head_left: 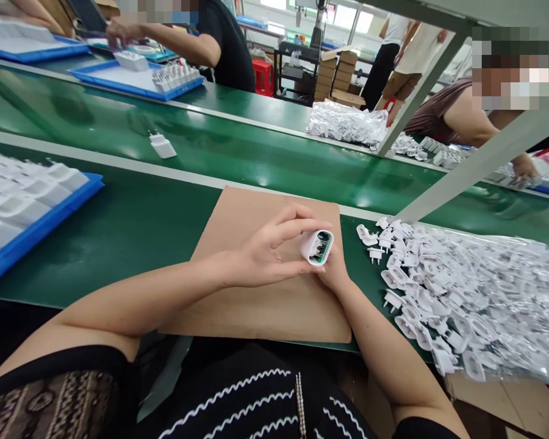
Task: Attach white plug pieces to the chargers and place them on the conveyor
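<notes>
Between the thumb and fingers of my left hand is a white charger housing. Its open end faces me, tilted, and a green circuit board shows inside. My right hand is just behind and below the housing; its fingers are hidden, so whether it also grips the housing cannot be made out. Both hands are above a brown cardboard sheet on the green bench. To the right lies a heap of white plug caps with pins, partly spilling from a clear plastic bag.
A blue tray at left carries rows of white housings. One white charger lies on the green conveyor belt. A slanted white post rises at right. Co-workers work across the belt beside another blue tray and bagged white parts.
</notes>
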`<control>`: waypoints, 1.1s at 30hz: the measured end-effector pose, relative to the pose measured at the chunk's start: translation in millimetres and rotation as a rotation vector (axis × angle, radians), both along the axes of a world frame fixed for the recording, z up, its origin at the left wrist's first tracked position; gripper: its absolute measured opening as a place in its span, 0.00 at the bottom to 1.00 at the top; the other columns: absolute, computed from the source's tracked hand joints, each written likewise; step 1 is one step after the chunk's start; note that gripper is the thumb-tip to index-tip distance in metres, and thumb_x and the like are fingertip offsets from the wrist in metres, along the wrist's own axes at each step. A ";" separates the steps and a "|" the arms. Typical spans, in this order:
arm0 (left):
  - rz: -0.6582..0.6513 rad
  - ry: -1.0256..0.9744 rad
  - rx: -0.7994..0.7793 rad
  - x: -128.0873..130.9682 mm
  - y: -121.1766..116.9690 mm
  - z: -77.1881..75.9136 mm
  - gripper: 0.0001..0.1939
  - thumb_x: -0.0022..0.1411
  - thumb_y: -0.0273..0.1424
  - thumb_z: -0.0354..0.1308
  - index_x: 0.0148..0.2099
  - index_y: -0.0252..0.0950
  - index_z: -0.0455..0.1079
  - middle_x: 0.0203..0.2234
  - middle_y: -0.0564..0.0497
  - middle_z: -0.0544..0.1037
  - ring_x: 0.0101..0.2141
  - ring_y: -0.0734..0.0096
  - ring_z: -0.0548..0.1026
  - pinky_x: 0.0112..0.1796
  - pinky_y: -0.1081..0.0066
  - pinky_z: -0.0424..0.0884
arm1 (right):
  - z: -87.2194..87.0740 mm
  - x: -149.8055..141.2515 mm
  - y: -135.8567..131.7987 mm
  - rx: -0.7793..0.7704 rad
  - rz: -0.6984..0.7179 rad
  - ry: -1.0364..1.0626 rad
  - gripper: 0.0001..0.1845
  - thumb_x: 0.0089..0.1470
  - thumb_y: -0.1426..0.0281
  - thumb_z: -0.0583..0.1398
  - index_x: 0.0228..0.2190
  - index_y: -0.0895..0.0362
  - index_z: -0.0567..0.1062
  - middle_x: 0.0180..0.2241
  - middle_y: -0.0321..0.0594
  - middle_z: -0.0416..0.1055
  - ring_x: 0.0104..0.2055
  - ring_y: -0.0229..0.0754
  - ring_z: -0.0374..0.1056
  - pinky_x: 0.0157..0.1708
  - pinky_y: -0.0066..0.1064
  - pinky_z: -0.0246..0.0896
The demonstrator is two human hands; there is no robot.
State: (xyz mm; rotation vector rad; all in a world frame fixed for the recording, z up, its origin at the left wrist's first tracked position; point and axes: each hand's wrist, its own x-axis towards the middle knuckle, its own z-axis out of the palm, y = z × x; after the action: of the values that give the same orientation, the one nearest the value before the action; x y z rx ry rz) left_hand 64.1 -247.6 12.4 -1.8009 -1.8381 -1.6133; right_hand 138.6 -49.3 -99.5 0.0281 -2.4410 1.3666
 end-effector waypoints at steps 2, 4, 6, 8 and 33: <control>-0.034 -0.060 -0.060 -2.7 -4.0 -9.1 0.31 0.64 0.33 0.68 0.67 0.44 0.66 0.51 0.43 0.74 0.52 0.62 0.74 0.55 0.60 0.75 | 6.1 2.9 0.4 -0.241 -0.080 -0.032 0.16 0.57 0.63 0.65 0.46 0.54 0.79 0.45 0.44 0.79 0.47 0.49 0.75 0.49 0.43 0.72; -0.057 -0.149 -0.168 -7.1 -9.3 -25.9 0.30 0.67 0.33 0.64 0.69 0.45 0.64 0.54 0.43 0.75 0.54 0.62 0.75 0.56 0.60 0.75 | 12.0 5.7 2.4 -0.546 -0.185 -0.086 0.20 0.52 0.58 0.69 0.44 0.55 0.80 0.45 0.44 0.81 0.47 0.48 0.76 0.51 0.43 0.72; -0.038 -0.234 -0.290 -11.9 -14.5 -48.5 0.28 0.69 0.34 0.61 0.69 0.44 0.63 0.57 0.43 0.74 0.56 0.61 0.74 0.57 0.60 0.74 | 16.8 7.8 5.6 -0.759 -0.234 -0.150 0.24 0.45 0.54 0.73 0.41 0.55 0.81 0.44 0.44 0.81 0.46 0.48 0.77 0.49 0.41 0.73; -0.001 -0.288 -0.390 -15.6 -17.5 -71.9 0.28 0.70 0.36 0.59 0.69 0.43 0.62 0.61 0.42 0.72 0.59 0.59 0.73 0.60 0.59 0.73 | 20.2 9.1 8.8 -0.855 -0.213 -0.206 0.27 0.41 0.51 0.75 0.40 0.54 0.81 0.44 0.44 0.81 0.45 0.48 0.77 0.47 0.40 0.75; 0.023 -0.369 -0.292 -20.7 -9.8 -116.5 0.08 0.63 0.34 0.65 0.42 0.35 0.77 0.38 0.45 0.79 0.41 0.62 0.76 0.46 0.64 0.71 | 32.4 17.3 -24.8 0.587 0.029 0.196 0.15 0.61 0.72 0.63 0.49 0.48 0.78 0.41 0.41 0.77 0.47 0.50 0.69 0.53 0.47 0.65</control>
State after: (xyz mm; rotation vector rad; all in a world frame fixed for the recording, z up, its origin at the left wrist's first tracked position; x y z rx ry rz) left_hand 43.3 -257.4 -104.1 -1.6568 -2.3519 -1.8512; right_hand 155.9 -74.1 -67.1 0.3219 -2.5807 0.5801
